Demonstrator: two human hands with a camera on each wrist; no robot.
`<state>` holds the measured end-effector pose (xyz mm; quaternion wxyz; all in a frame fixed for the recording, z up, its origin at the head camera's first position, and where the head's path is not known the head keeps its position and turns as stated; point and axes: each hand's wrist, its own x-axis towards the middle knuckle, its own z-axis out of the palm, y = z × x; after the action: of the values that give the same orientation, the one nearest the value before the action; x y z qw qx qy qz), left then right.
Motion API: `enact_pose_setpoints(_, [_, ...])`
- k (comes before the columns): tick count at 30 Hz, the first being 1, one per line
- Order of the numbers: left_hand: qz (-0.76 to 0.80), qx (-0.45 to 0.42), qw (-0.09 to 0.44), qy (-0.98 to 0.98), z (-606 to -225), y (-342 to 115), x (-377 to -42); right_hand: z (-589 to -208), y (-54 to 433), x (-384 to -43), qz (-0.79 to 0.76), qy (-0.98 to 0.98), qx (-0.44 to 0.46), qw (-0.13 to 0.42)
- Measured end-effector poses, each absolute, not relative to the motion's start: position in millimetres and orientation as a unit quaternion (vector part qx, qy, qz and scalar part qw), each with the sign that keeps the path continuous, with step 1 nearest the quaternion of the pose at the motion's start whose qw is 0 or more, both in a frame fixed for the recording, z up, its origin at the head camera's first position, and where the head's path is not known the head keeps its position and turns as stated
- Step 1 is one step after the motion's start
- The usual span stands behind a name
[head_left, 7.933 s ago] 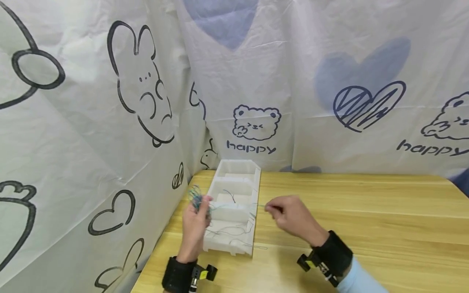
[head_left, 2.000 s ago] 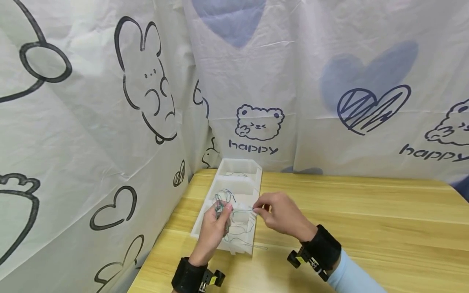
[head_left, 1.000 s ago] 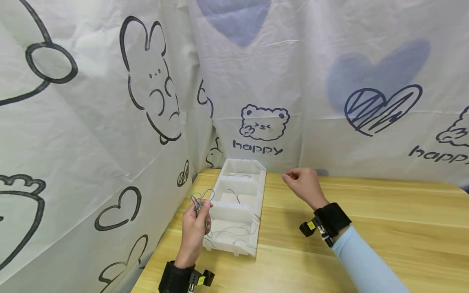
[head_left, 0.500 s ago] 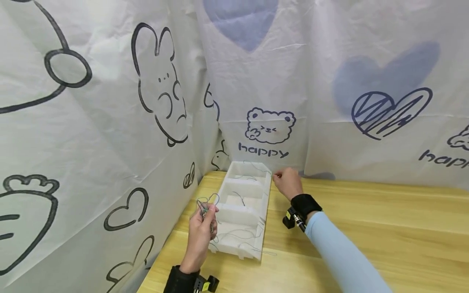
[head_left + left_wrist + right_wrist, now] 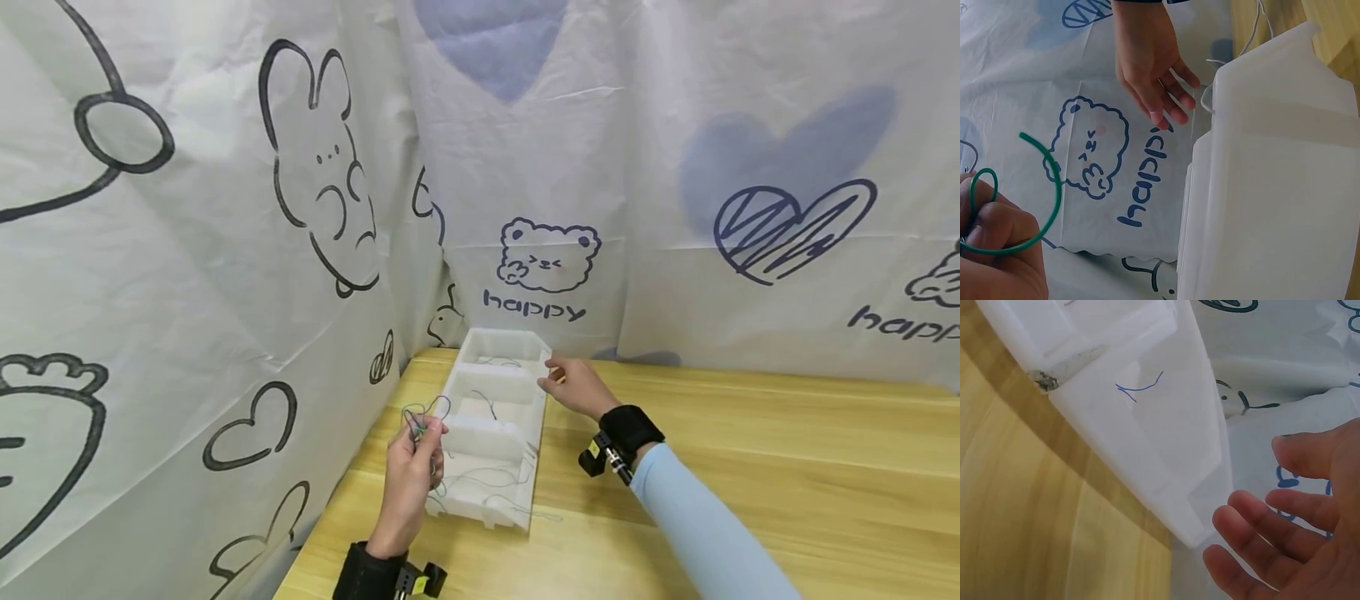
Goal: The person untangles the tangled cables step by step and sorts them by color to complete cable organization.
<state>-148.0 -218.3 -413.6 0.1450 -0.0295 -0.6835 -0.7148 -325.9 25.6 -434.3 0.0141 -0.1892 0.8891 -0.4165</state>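
In the head view my left hand [image 5: 411, 471] holds a small tangle of thin wires [image 5: 442, 400] above the left edge of a white bin [image 5: 491, 427] with three compartments. A green wire [image 5: 1057, 200] curls out of its fingers in the left wrist view. My right hand [image 5: 577, 387] is beside the bin's far right edge. In the right wrist view its fingers [image 5: 1254, 519] are spread and loosely bent, with nothing between them. A dark blue wire [image 5: 487, 402] lies in the middle compartment. Pale wires [image 5: 501, 362] lie in the far one, and others [image 5: 480, 477] in the front one.
The bin stands on a wooden table [image 5: 712, 467] near the corner of two white printed curtains [image 5: 540, 167]. One wire end [image 5: 547, 515] sticks out past the bin's front right corner onto the table.
Earlier my right hand drew a wire from the left hand's bundle. It has moved to the far compartment and its fingers have opened. Pale wires now lie there, and the bundle looks smaller.
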Motion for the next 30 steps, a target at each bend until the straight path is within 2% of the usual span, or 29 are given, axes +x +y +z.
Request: enact_pose_setpoints(30, [-0.749,-0.113,0.088,-0.647,-420.8,-206.3,-152.7,-412.2,37.5,-274.2,-0.454,0.849,-0.266,-0.042])
